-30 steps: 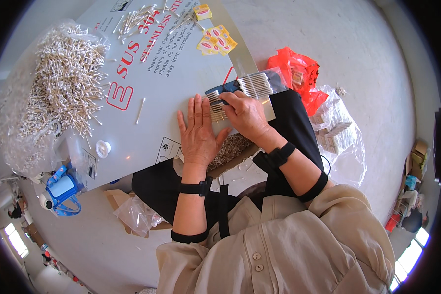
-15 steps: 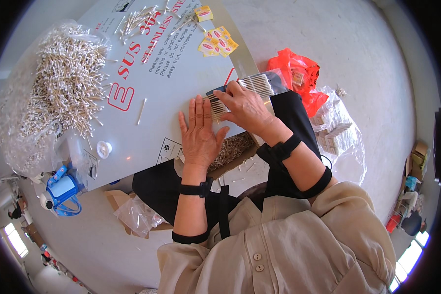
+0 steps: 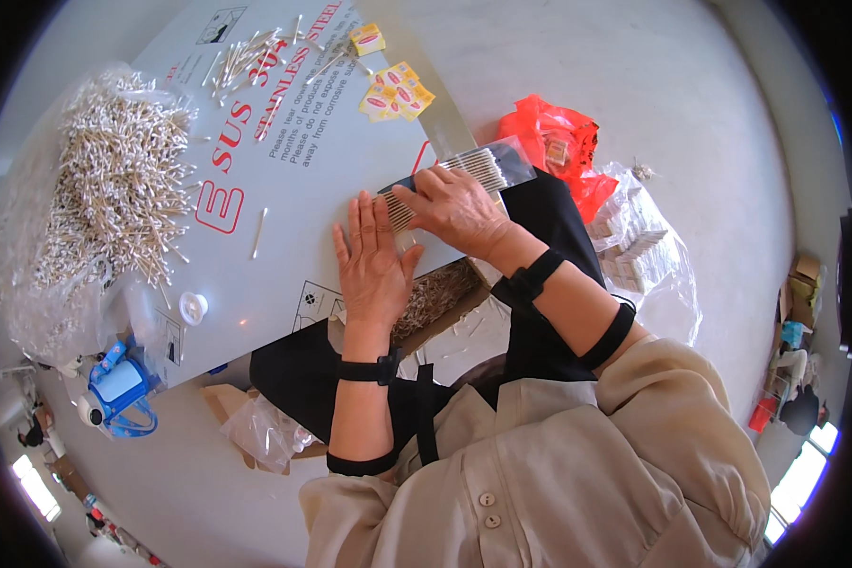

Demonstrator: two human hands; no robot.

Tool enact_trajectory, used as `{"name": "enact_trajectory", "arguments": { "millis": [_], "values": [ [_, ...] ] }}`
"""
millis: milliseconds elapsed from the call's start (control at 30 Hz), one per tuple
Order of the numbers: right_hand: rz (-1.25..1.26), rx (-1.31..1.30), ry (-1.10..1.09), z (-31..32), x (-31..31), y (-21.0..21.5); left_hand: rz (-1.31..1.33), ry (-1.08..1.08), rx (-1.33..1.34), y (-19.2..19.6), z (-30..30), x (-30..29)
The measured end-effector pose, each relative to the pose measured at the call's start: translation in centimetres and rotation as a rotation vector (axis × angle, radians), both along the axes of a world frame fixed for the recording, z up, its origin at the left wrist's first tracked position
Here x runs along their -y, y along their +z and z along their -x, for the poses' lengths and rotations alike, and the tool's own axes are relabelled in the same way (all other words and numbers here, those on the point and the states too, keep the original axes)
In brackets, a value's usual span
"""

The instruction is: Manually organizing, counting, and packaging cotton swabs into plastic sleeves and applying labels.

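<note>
My left hand lies flat with fingers spread on the grey sheet-metal board, its fingertips touching the near end of a clear packet of cotton swabs. My right hand presses down on the packet's middle, fingers slightly curled over the row of swabs. The packet sits at the board's right edge, above my black apron.
A big heap of loose cotton swabs on clear plastic fills the board's left. Small yellow boxes and scattered swabs lie at the far end. A red bag, a clear bag of boxes, a cardboard box of swabs and a blue tape dispenser surround me.
My right hand has slid a little toward me along the packet. The left hand stays flat in about the same place.
</note>
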State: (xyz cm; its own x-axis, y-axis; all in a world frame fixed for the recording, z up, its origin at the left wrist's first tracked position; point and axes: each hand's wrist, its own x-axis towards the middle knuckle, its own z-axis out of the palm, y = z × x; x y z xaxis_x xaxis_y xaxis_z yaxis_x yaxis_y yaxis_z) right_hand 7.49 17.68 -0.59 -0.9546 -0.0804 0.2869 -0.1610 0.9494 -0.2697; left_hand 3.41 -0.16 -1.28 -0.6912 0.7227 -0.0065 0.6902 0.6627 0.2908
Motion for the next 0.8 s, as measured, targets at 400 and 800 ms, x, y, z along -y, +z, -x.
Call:
{"name": "enact_trajectory", "arguments": {
  "millis": [400,800],
  "values": [
    [-0.049,0.024,0.008,-0.7,-1.9,0.2,0.019,-0.031,-0.014,-0.5,-0.1,-1.5],
    [0.021,0.196,-0.261,-4.4,-5.3,-2.0,0.015,-0.060,-0.017,-0.4,-0.4,-3.9]
  ]
}}
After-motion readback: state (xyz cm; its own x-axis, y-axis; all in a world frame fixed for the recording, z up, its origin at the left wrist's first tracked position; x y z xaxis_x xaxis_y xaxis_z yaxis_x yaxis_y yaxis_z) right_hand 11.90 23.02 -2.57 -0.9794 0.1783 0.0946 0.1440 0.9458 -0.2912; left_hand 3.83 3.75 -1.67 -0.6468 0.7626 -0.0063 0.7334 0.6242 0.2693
